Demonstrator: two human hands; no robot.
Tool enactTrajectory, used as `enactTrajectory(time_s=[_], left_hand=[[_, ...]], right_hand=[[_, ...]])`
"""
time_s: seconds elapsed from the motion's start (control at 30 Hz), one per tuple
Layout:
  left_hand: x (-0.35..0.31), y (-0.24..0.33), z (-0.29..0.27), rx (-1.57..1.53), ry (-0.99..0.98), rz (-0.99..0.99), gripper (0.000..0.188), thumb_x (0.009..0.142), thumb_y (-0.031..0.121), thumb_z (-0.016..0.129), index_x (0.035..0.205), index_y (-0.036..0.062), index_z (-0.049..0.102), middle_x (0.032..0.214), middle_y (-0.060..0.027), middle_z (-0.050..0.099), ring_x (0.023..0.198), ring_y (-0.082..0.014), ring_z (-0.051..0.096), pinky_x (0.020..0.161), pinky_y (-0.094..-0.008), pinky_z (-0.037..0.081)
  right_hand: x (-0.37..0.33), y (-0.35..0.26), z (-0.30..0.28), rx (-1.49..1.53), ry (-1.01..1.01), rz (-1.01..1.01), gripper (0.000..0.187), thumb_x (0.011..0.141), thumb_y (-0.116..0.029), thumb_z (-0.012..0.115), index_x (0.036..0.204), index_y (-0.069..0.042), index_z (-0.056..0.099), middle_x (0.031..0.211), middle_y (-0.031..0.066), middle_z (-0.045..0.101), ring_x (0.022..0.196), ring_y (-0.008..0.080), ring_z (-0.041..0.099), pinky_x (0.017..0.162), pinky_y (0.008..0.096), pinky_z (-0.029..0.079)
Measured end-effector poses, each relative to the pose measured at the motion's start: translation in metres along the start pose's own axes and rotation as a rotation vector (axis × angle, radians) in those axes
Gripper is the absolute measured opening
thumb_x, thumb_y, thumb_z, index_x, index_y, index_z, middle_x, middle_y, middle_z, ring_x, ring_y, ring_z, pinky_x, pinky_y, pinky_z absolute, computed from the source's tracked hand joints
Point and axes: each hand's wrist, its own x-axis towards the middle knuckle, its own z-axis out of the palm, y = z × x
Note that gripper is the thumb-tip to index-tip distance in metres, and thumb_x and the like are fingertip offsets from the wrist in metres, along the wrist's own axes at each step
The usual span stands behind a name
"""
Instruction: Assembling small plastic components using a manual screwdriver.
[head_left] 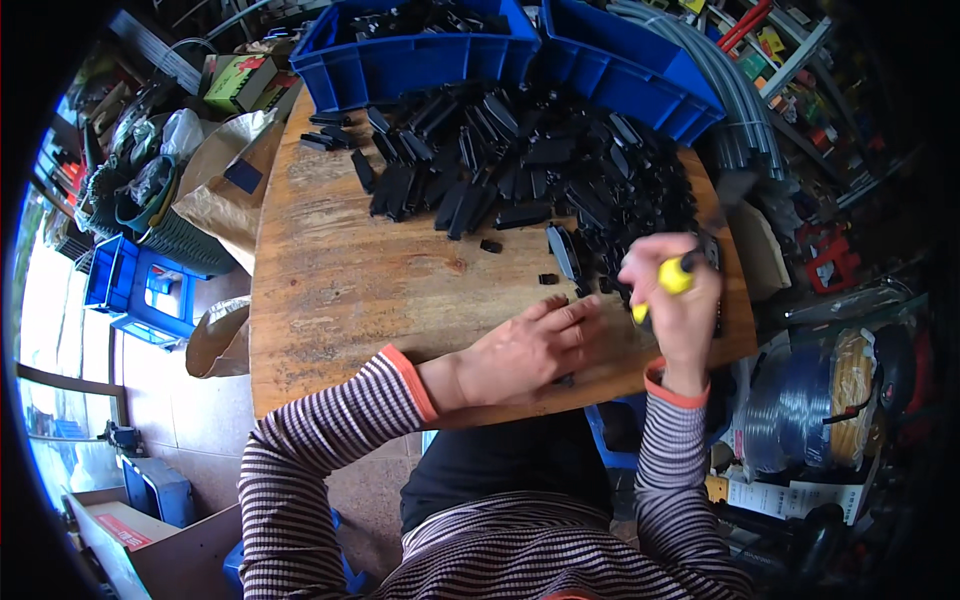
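My right hand [685,305] is raised over the table's right side, slightly blurred. Its fingers are wrapped round a yellow-and-black handled tool [676,276] like a screwdriver, whose shaft I cannot see. My left hand [548,345] rests on the wood near the front edge, fingers bent and together; what they hold, if anything, is hidden. A long black plastic part [565,255] lies just beyond the left fingertips, with a small black piece [547,279] beside it. Another small black piece [491,245] lies farther off to the left. Behind them spreads a heap of long black plastic parts [470,150].
The wooden table [330,290] has a rounded outline. At its far edge stand a blue crate [420,65] with black parts inside and a second blue crate [640,85]. A brown paper bag [225,190] is on the left. Coils of tubing [780,400] stand on the right.
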Motion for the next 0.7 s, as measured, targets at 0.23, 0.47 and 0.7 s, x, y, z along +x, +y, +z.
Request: enactTrajectory(time_s=[0.23, 0.47, 0.7], left_hand=[[-0.033, -0.061, -0.016, -0.123, 0.077, -0.544, 0.049, 0.066, 0.007, 0.07, 0.113, 0.0056, 0.055, 0.11, -0.0138, 0.053, 0.105, -0.0291, 0.053, 0.086, -0.0381, 0.048], [-0.037, -0.092, -0.047, -0.625, 0.521, -0.785, 0.033, 0.077, 0.0, 0.063, 0.108, 0.0019, 0.05, 0.097, -0.0091, 0.059, 0.089, -0.0186, 0.058, 0.076, -0.0296, 0.049], [-0.053, -0.107, -0.074, -1.065, 0.757, -0.893, 0.027, 0.082, 0.003, 0.06, 0.109, 0.0012, 0.058, 0.092, -0.0064, 0.059, 0.075, -0.0141, 0.059, 0.069, -0.0284, 0.05]], right_hand=[[-0.032, 0.045, 0.006, -0.65, -0.269, -0.125, 0.017, 0.076, -0.002, 0.073, 0.088, 0.002, 0.064, 0.089, 0.0151, 0.063, 0.078, 0.033, 0.063, 0.068, 0.0353, 0.05], [-0.029, 0.047, 0.009, -0.697, -0.304, -0.095, 0.017, 0.076, -0.002, 0.073, 0.088, 0.001, 0.062, 0.09, 0.0144, 0.063, 0.081, 0.0321, 0.064, 0.068, 0.0362, 0.05], [0.0, 0.034, 0.042, -0.526, -0.262, -0.233, 0.02, 0.076, -0.006, 0.074, 0.091, 0.002, 0.063, 0.083, 0.0157, 0.063, 0.075, 0.0318, 0.064, 0.065, 0.0357, 0.049]])
